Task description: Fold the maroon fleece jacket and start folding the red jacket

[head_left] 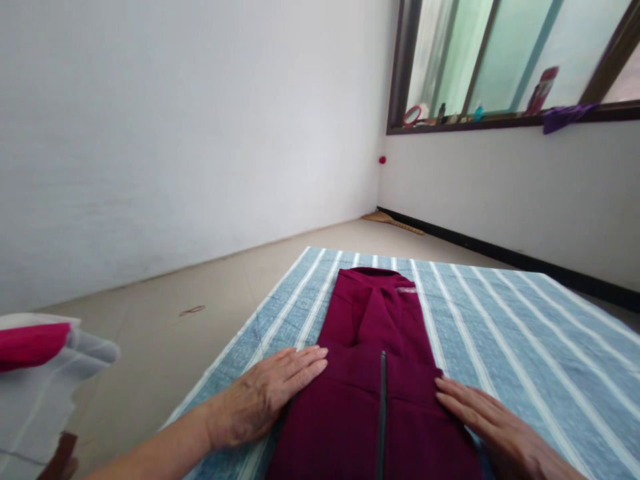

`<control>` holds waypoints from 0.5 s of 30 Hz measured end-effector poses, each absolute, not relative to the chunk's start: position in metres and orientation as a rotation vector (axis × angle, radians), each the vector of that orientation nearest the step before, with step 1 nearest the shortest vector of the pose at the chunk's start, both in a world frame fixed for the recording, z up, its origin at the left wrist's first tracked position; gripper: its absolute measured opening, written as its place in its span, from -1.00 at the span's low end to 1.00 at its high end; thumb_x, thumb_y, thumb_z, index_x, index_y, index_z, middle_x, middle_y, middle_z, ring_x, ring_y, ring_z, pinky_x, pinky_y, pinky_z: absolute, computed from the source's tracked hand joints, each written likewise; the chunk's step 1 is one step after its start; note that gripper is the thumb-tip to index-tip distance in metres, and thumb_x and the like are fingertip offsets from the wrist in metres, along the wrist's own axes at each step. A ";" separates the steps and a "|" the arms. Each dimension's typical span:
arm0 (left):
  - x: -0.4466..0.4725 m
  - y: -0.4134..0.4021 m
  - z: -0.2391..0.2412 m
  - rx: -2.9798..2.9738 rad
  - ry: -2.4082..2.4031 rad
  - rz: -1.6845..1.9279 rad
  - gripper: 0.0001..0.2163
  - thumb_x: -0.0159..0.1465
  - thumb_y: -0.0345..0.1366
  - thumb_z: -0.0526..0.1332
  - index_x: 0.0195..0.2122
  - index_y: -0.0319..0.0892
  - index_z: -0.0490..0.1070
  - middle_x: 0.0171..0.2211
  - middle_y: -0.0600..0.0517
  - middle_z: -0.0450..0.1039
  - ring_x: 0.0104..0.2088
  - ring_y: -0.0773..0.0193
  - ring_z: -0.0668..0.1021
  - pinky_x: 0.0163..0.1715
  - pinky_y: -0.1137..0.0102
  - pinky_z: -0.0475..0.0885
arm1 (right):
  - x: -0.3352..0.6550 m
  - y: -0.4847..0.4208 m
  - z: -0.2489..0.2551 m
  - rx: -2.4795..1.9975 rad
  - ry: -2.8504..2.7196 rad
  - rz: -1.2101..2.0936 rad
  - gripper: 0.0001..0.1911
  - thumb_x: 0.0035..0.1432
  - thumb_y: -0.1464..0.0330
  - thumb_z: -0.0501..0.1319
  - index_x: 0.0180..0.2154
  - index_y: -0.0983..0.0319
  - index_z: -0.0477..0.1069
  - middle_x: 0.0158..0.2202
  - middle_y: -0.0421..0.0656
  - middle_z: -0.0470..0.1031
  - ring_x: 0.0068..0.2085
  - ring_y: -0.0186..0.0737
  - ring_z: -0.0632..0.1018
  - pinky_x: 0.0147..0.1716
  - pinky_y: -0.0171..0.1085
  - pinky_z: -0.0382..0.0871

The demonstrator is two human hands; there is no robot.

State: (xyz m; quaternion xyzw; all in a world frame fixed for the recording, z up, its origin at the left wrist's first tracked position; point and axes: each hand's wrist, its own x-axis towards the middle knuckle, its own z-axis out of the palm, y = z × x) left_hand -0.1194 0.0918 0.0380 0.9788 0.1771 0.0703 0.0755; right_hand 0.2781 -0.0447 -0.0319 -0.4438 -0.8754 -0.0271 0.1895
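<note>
A maroon zip-up jacket (335,413) lies folded into a long narrow shape on a blue and white striped sheet (480,313). Its dark zip runs down the middle of the near part, and the bottom is cut off by the frame's edge. My left hand (273,387) rests on the jacket's left side, fingers stretched out and fingertips on the cloth. On the opposite edge, the extended fingers of my right hand (500,427) touch the fabric. Neither hand grips anything I can see.
White and pink fabric (35,343) is at the left edge. A thin loop (192,311) lies on the tiled floor. In the far corner there is a straw broom (395,221). The window sill holds a red-rimmed mirror (412,116), small bottles and a purple cloth (567,118).
</note>
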 end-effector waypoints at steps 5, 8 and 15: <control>-0.111 0.098 0.036 2.946 0.496 0.159 -0.26 0.15 -0.51 0.07 0.34 -0.02 -0.18 0.28 -0.05 0.08 0.23 0.11 0.24 0.20 0.14 0.16 | 0.270 -0.044 -0.032 -1.255 -2.533 -0.122 -0.18 0.10 0.50 0.06 0.34 0.13 -0.23 0.21 -0.10 0.23 0.14 -0.07 0.37 -0.01 -0.14 0.43; -0.109 0.102 0.036 2.960 0.477 0.176 -0.33 0.21 -0.51 0.04 0.33 -0.04 -0.11 0.27 -0.06 0.12 0.23 0.11 0.24 0.22 0.14 0.15 | 0.268 -0.040 -0.032 -1.268 -2.547 -0.123 -0.23 0.15 0.52 0.03 0.33 0.09 -0.21 0.23 -0.13 0.21 0.16 -0.12 0.35 0.04 -0.18 0.38; -0.106 0.112 0.026 2.968 0.421 0.253 -0.47 0.34 -0.51 -0.09 0.30 0.03 -0.02 0.20 -0.02 0.25 0.20 0.14 0.29 0.19 0.17 0.20 | 0.267 -0.028 -0.029 -1.233 -2.622 -0.123 -0.35 0.25 0.51 0.01 0.31 0.10 -0.10 0.25 -0.10 0.17 0.21 -0.10 0.28 0.12 -0.13 0.30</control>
